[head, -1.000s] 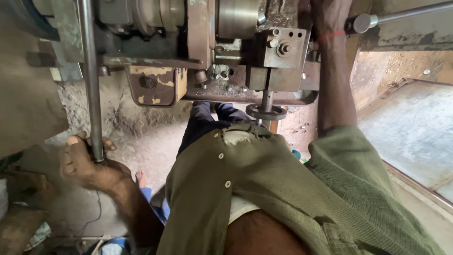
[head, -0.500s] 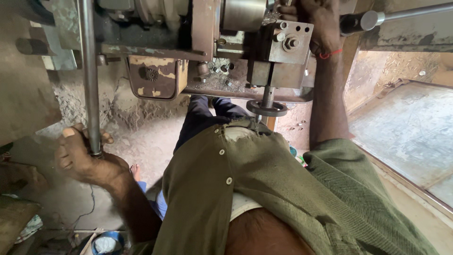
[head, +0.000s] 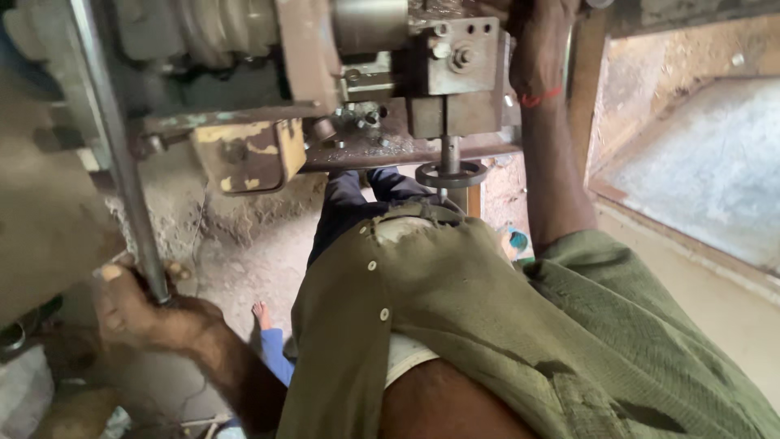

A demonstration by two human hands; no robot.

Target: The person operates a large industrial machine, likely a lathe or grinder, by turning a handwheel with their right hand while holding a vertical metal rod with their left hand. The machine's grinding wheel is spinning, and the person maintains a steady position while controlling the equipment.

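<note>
A: State the position of your left hand (head: pixel 138 313).

B: My left hand sits low at the left. Its fingers are clenched around a long steel rod (head: pixel 114 146). The rod runs upward from my fist, tilted slightly left, past the machine (head: pixel 244 73) to the top edge of the view.

A: What lies right of the rod?

B: The machine body, grey and worn. A stepped pulley (head: pixel 219 28) sits at its top. Below it hangs a yellow box (head: pixel 248 154) with chipped paint. Right of that, a smooth steel cylinder (head: pixel 370 24) faces a square block (head: pixel 459 57) carrying several bolts.

A: And under the block?

B: A vertical spindle drops from the block to a small handwheel (head: pixel 451 173). The handwheel sits just above my dark trousers (head: pixel 357 203) and the olive shirt (head: pixel 455 325).

A: State the position of your right hand (head: pixel 540 32).

B: My right hand is raised at the top, just right of the block, with a red thread (head: pixel 540 99) round the wrist. It rests against the machine there. The fingers run out of view, so I cannot tell whether they grip anything.

A: Further right?

B: A sunken concrete floor (head: pixel 699 162) behind a rusty ledge.
</note>
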